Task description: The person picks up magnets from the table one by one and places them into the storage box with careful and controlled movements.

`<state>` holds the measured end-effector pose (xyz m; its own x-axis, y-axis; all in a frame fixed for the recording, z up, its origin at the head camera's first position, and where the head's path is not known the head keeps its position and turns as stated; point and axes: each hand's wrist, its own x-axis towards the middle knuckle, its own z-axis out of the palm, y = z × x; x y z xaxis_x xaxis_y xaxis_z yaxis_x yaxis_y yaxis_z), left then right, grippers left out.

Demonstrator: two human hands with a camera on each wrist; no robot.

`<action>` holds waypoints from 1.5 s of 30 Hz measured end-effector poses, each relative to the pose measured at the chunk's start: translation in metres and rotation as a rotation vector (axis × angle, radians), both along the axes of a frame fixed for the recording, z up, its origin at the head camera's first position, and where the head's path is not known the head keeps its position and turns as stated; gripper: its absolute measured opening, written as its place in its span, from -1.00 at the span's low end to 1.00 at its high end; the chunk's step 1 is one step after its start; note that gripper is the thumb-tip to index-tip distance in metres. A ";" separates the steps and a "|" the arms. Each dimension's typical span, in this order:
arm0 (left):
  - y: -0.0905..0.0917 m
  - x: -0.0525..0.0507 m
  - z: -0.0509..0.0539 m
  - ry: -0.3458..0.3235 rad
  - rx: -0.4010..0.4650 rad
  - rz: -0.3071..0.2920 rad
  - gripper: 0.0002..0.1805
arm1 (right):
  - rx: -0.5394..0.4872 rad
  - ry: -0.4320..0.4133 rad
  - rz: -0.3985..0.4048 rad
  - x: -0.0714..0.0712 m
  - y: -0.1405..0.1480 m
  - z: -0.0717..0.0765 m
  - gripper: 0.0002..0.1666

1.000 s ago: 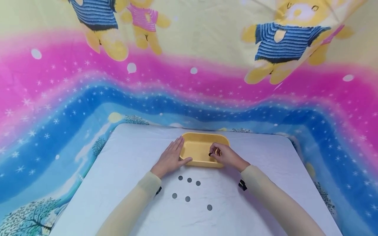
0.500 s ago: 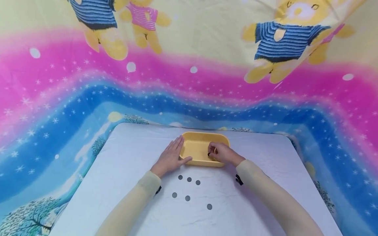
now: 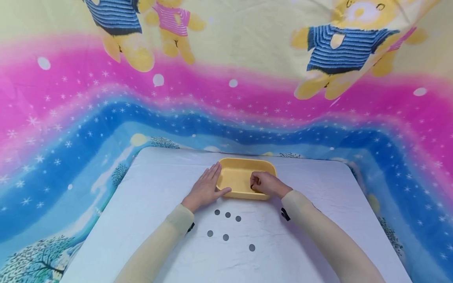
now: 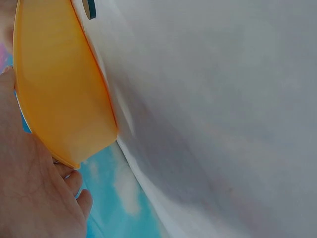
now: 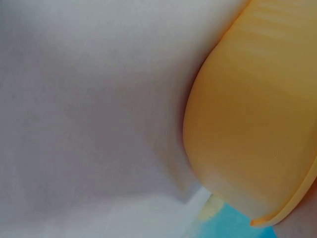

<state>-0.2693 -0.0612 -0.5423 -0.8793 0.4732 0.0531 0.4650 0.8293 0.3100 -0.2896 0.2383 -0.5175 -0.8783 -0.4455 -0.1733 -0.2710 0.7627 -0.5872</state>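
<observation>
A yellow rectangular box (image 3: 231, 179) with rounded corners stands near the far edge of the white table. My left hand (image 3: 203, 191) rests against its left end, fingers extended along the side and thumb at the front rim. Over the box's right half, my right hand (image 3: 267, 183) pinches a small dark disc (image 3: 252, 187) between thumb and fingers, low inside the box. In the right wrist view, the box's outer wall (image 5: 242, 119) hides nearly all of that hand. Several grey discs lie flat on the table, among them a middle disc (image 3: 228, 215) and a near disc (image 3: 252, 247).
The white-covered table (image 3: 162, 177) extends around the box. A patterned cloth (image 3: 226, 118) with bears and snowflakes hangs behind and along both sides. One dark disc (image 4: 89, 7) shows close to the box in the left wrist view.
My right hand and forearm have shifted slightly left, and the pinched disc sits a little lower inside the box. My left hand and the discs on the table have stayed in place.
</observation>
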 end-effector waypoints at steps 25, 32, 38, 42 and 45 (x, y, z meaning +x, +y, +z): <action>0.002 0.000 0.001 0.017 0.024 -0.004 0.19 | 0.131 0.044 -0.089 0.001 -0.006 -0.001 -0.91; 0.002 0.000 0.001 -0.001 0.002 0.003 0.20 | 0.109 0.065 -0.100 0.000 -0.005 -0.004 -0.88; 0.002 -0.001 0.002 0.003 0.010 0.001 0.19 | 0.030 0.137 -0.090 0.001 -0.002 -0.005 -0.91; 0.001 -0.001 0.000 0.004 0.005 0.000 0.20 | -0.003 0.194 -0.089 0.005 0.000 -0.001 -0.89; 0.001 -0.001 0.000 0.014 -0.006 -0.002 0.21 | -0.015 0.238 -0.090 0.011 0.002 0.004 -0.86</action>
<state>-0.2702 -0.0606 -0.5427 -0.8776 0.4754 0.0623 0.4709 0.8301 0.2986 -0.2785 0.2402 -0.5137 -0.9300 -0.3643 0.0492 -0.3342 0.7819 -0.5263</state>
